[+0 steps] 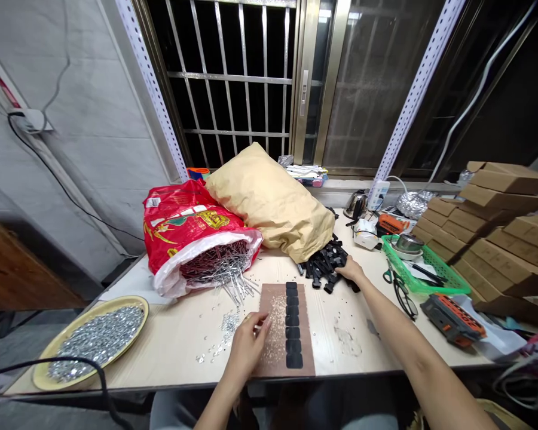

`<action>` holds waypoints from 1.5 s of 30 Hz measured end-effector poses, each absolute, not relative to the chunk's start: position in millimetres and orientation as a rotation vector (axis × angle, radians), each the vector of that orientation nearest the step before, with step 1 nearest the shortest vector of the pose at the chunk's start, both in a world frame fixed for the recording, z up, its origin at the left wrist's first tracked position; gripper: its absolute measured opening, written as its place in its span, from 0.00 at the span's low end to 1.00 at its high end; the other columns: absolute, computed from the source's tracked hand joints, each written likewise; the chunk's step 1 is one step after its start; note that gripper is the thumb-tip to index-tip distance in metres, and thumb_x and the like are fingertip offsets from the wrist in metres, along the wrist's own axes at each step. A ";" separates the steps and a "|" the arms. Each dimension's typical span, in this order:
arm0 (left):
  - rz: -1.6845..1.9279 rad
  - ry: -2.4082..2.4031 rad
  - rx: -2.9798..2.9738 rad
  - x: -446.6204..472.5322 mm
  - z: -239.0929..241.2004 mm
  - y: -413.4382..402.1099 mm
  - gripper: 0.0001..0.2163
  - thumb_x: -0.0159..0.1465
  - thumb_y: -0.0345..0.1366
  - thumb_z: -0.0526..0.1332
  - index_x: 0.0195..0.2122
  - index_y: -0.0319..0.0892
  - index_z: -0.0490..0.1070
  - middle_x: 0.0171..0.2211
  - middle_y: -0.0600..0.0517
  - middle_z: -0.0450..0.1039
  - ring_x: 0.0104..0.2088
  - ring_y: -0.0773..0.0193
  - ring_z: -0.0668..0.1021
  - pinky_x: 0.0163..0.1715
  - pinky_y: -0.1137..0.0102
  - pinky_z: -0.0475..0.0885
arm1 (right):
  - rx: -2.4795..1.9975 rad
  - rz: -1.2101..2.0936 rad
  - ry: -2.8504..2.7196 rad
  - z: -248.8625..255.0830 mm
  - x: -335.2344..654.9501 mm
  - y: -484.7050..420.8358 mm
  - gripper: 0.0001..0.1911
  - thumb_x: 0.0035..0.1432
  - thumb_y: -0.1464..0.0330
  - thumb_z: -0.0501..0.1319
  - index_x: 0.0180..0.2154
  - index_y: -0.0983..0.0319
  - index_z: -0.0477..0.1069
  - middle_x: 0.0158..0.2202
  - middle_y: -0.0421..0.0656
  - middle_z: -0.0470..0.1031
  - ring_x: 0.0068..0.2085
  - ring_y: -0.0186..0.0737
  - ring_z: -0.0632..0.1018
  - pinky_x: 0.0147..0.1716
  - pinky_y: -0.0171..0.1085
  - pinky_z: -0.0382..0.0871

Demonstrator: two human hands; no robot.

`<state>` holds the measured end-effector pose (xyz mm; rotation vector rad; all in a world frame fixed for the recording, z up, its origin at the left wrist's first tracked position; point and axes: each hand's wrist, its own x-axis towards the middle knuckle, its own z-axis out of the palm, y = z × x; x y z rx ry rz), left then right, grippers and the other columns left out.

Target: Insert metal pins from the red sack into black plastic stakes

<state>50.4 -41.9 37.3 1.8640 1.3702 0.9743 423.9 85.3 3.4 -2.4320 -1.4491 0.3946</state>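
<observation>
My left hand (247, 343) rests at the left edge of a brown board (305, 310), fingers curled in a pinch; what it holds is too small to name. A column of several black blocks (292, 324) lies along the board, beside a scatter of tiny silver bits (275, 325). My right hand (349, 270) reaches into a heap of black plastic pieces (323, 263) spilling from a tan paper sack (273, 200), fingers closed among them.
A red bag (183, 230) spills long metal pins (228, 278). A yellow dish (92, 340) of silver parts sits at the left. A green basket (424, 266), glasses (404, 298), an orange-grey tool (452, 319) and stacked cardboard boxes (497, 233) fill the right. A black cable (85, 370) crosses the front left.
</observation>
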 end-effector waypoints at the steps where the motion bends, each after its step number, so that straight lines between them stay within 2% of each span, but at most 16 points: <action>1: 0.973 1.355 1.854 51.7 37.6 -42.7 0.14 0.58 0.43 0.53 0.38 0.41 0.72 0.34 0.47 0.73 0.35 0.60 0.76 0.34 0.66 0.71 | -2.411 0.372 -1.455 5.4 422.7 77.7 0.29 0.42 0.59 0.59 0.46 0.66 0.58 0.38 0.51 0.72 0.40 0.48 0.74 0.34 0.38 0.64; 7: 0.946 1.251 1.730 81.3 42.2 -40.0 0.14 0.58 0.43 0.54 0.38 0.41 0.72 0.37 0.46 0.74 0.37 0.59 0.75 0.36 0.66 0.70 | -2.203 0.251 -1.451 21.2 394.6 41.3 0.25 0.45 0.56 0.56 0.44 0.60 0.57 0.34 0.42 0.72 0.36 0.43 0.74 0.31 0.35 0.64; 12: 0.894 1.131 1.628 115.1 47.1 -34.5 0.15 0.56 0.42 0.57 0.38 0.38 0.73 0.38 0.44 0.74 0.39 0.57 0.75 0.39 0.65 0.69 | -2.056 0.226 -1.294 37.2 360.5 30.5 0.24 0.41 0.60 0.59 0.42 0.60 0.58 0.33 0.43 0.71 0.35 0.44 0.74 0.31 0.36 0.64; 18: 1.076 1.130 1.502 122.2 51.4 -32.0 0.22 0.54 0.45 0.59 0.48 0.39 0.67 0.46 0.42 0.70 0.44 0.55 0.72 0.41 0.65 0.68 | -1.662 0.359 -1.530 54.2 277.8 -5.1 0.24 0.41 0.64 0.60 0.42 0.59 0.58 0.30 0.39 0.71 0.30 0.39 0.73 0.28 0.34 0.64; 22: 1.158 1.071 1.292 115.7 47.4 -21.8 0.19 0.53 0.46 0.60 0.39 0.36 0.72 0.38 0.43 0.75 0.41 0.53 0.75 0.42 0.64 0.67 | -1.447 0.519 -1.664 58.5 228.2 -21.8 0.19 0.45 0.68 0.57 0.42 0.60 0.59 0.31 0.39 0.70 0.31 0.38 0.72 0.30 0.34 0.64; 25: 1.276 0.945 0.986 102.5 42.3 -12.2 0.20 0.52 0.46 0.62 0.38 0.35 0.71 0.37 0.43 0.75 0.39 0.56 0.76 0.42 0.65 0.68 | -1.252 0.820 -1.683 53.7 214.2 -16.9 0.22 0.42 0.67 0.62 0.41 0.61 0.60 0.34 0.40 0.70 0.34 0.38 0.72 0.33 0.35 0.65; 28: 1.245 0.888 0.688 88.1 35.9 -4.6 0.19 0.52 0.46 0.61 0.38 0.35 0.69 0.33 0.44 0.76 0.33 0.59 0.77 0.35 0.66 0.71 | -1.150 1.085 -1.549 39.0 209.3 -5.7 0.20 0.43 0.65 0.63 0.39 0.61 0.60 0.32 0.39 0.69 0.33 0.36 0.72 0.33 0.35 0.66; 32: 1.247 0.918 0.471 74.9 25.8 2.2 0.14 0.56 0.42 0.60 0.35 0.35 0.68 0.29 0.45 0.74 0.27 0.63 0.77 0.28 0.68 0.71 | -1.227 1.078 -1.413 19.6 207.5 2.6 0.19 0.42 0.63 0.64 0.36 0.60 0.60 0.28 0.36 0.66 0.30 0.35 0.69 0.31 0.33 0.64; 37: 1.338 0.878 0.331 63.9 23.6 6.2 0.09 0.60 0.37 0.56 0.32 0.36 0.66 0.26 0.47 0.73 0.25 0.66 0.77 0.28 0.70 0.72 | -1.298 0.918 -1.311 20.0 215.2 -2.3 0.20 0.42 0.60 0.64 0.36 0.60 0.62 0.31 0.38 0.67 0.34 0.37 0.69 0.34 0.35 0.65; 41: 1.427 0.828 0.303 62.9 28.6 5.0 0.08 0.61 0.38 0.55 0.31 0.36 0.65 0.26 0.47 0.73 0.27 0.65 0.77 0.31 0.68 0.72 | -1.260 1.164 -1.079 24.9 212.8 -13.7 0.23 0.41 0.57 0.64 0.36 0.59 0.60 0.29 0.38 0.66 0.30 0.37 0.70 0.28 0.36 0.68; 45: 1.496 0.910 0.457 62.0 31.7 1.0 0.12 0.58 0.42 0.57 0.31 0.36 0.66 0.28 0.47 0.74 0.30 0.62 0.77 0.37 0.63 0.71 | -1.201 1.372 -0.956 26.6 208.8 -20.5 0.28 0.35 0.60 0.68 0.37 0.59 0.58 0.29 0.37 0.67 0.26 0.35 0.71 0.23 0.36 0.69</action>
